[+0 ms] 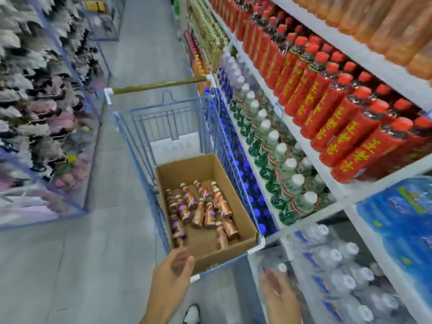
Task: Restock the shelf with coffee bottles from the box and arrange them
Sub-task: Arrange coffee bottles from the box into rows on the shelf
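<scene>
A cardboard box (236, 190) lies inside a blue wire shopping cart (138, 141). Several brown coffee bottles (198, 206) with pale caps lie loose on the box's floor. My left hand (175, 270) hovers just before the box's near edge, fingers relaxed, holding nothing. My right hand (278, 293) is lower right, near the bottom shelf, fingers spread and empty. The view is motion-blurred.
White shelves (311, 146) run along the right, with red-labelled bottles (339, 113), green-labelled clear bottles (275, 160), blue bottles (243, 174) and packs of water (339, 260) at the bottom. A wire rack of goods (42, 113) lines the left. The grey aisle floor (145, 54) stretches ahead.
</scene>
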### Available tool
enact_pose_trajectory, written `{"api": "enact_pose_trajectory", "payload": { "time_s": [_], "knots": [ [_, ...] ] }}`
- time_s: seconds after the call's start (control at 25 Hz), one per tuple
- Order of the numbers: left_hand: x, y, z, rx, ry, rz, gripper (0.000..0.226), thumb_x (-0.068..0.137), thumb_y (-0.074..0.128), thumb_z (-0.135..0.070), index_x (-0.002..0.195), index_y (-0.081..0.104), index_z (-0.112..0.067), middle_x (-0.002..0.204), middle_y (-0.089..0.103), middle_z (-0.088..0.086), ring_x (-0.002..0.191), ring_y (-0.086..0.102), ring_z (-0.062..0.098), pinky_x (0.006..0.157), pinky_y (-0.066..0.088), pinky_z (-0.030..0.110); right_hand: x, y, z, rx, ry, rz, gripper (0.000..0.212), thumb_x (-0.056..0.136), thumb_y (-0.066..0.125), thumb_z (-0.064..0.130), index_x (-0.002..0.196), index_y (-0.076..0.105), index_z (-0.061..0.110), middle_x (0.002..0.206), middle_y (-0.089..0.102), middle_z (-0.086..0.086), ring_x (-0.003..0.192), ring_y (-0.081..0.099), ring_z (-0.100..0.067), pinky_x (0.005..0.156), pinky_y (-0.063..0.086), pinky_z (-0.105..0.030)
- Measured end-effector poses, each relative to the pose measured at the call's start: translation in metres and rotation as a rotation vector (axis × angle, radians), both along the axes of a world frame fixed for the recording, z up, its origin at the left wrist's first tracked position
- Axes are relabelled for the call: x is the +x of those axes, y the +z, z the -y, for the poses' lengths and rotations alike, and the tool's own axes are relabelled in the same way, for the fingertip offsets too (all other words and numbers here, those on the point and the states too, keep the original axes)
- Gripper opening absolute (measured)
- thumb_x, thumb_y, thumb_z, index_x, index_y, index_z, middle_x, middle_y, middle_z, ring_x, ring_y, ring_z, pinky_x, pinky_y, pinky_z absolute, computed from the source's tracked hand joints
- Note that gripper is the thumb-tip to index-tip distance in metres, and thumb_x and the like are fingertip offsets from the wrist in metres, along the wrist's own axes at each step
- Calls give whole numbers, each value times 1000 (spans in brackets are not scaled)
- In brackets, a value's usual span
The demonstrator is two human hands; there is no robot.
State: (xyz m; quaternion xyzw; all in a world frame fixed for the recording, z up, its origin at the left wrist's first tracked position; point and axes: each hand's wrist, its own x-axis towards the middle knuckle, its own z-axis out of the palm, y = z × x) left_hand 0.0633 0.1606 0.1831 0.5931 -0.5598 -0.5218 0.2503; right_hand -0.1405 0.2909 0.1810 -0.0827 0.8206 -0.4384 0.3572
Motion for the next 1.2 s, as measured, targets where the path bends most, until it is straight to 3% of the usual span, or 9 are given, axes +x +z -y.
{"api": "enact_pose_trajectory", "payload": {
  "time_s": [0.16,0.28,0.44,0.56,0.64,0.72,0.84,1.04,1.2],
  "knots": [
    [-1,-16,21,70,80,49,15,90,73,-23,99,69,-34,90,74,-23,87,68,-6,78,57,22,-1,0,39,76,94,59,19,87,77,20,96,66,33,112,71,-5,109,65,-24,100,48,-38],
    [-23,-36,43,151,138,69,12,93,70,-19,103,68,-23,96,73,-12,84,66,-9,75,53,10,-13,-3,73,133,215,96,26,91,71,26,117,65,22,118,67,-1,110,62,-18,93,43,-28],
    [-61,-92,86,407,216,131,19,94,67,-31,109,63,-21,101,70,-7,93,66,8,80,51,23,-38,-19,117,209,361,189,32,95,66,31,126,59,25,124,60,6,121,56,-14,98,42,-26],
    [-80,-146,117,679,338,237,36,78,64,-51,94,70,-19,104,73,7,96,66,28,92,52,36,-58,-32,137,253,435,232,29,96,65,33,123,58,30,126,62,8,122,57,-12,104,44,-30],
    [-92,-174,132,772,428,249,41,87,67,-39,106,69,-3,101,67,12,85,63,30,79,50,31,-72,-38,150,282,464,241,22,96,64,32,117,60,36,122,64,13,119,58,-8,103,45,-29],
    [-97,-207,140,815,454,332,44,95,65,-27,124,60,5,106,64,17,89,63,32,73,47,30,-84,-42,161,307,474,241,19,96,65,32,113,61,39,119,65,18,114,58,1,96,46,-22],
    [-93,-275,142,864,346,460,53,93,63,-29,135,54,1,128,63,21,114,63,37,96,53,44,-94,-50,175,336,523,251,20,95,65,37,115,63,39,117,64,26,110,57,9,89,43,-11],
    [-116,-316,131,842,319,889,67,93,65,-35,144,36,-2,138,50,19,120,59,36,95,52,47,-99,-74,192,382,577,260,24,94,64,43,118,61,42,118,62,29,112,56,10,95,42,-15],
    [-120,-301,134,874,315,739,71,92,68,-31,145,29,-3,144,42,21,125,54,40,103,47,48,-96,-86,216,413,646,269,15,96,62,42,110,60,46,117,62,27,111,56,7,95,44,-20]
  ]
}}
